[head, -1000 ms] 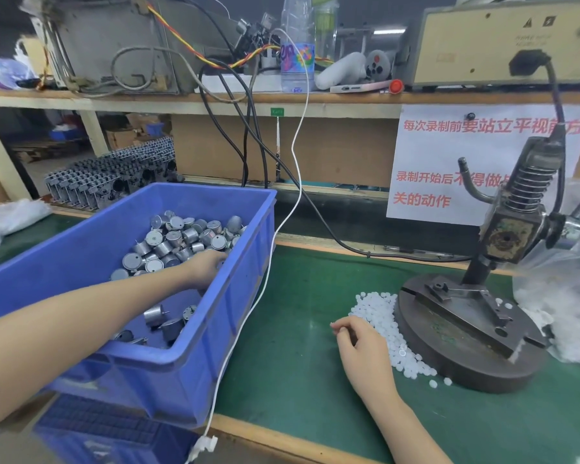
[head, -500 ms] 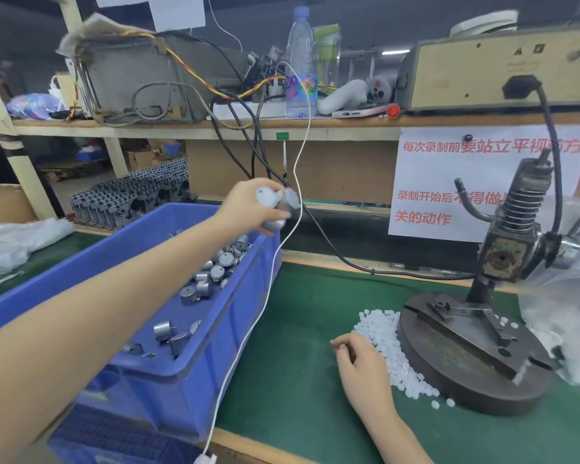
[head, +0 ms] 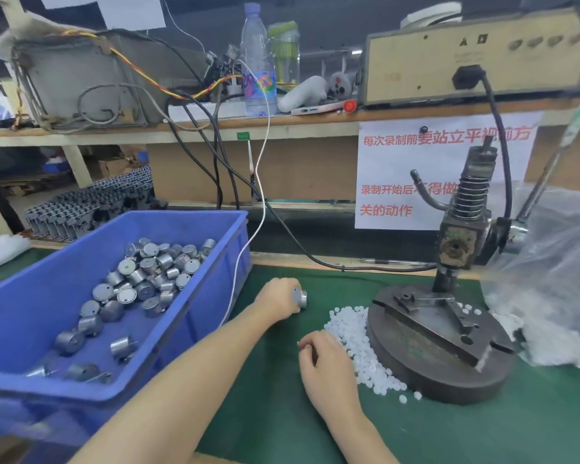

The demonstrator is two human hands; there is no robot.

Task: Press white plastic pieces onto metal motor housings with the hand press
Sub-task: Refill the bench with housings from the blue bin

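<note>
My left hand (head: 277, 298) grips metal motor housings (head: 299, 298) low over the green mat, between the blue bin and the white pieces. My right hand (head: 327, 366) rests on the mat with curled fingers at the edge of the pile of white plastic pieces (head: 359, 343); a small white piece seems pinched at its fingertips. The hand press (head: 456, 242) stands on its round iron base (head: 439, 360) to the right, with nothing on its fixture plate. More housings (head: 148, 279) lie loose in the blue bin (head: 195, 323).
A white cable (head: 248, 256) hangs down along the bin's right wall. A clear plastic bag (head: 556, 279) of white pieces lies right of the press. The press lever (head: 559, 155) slants up at the far right. Black cables and a paper sign hang from the shelf behind.
My left hand lifted housings out of the blue bin and carried them right and down to the mat near the white pieces. My right hand stayed at the pile.
</note>
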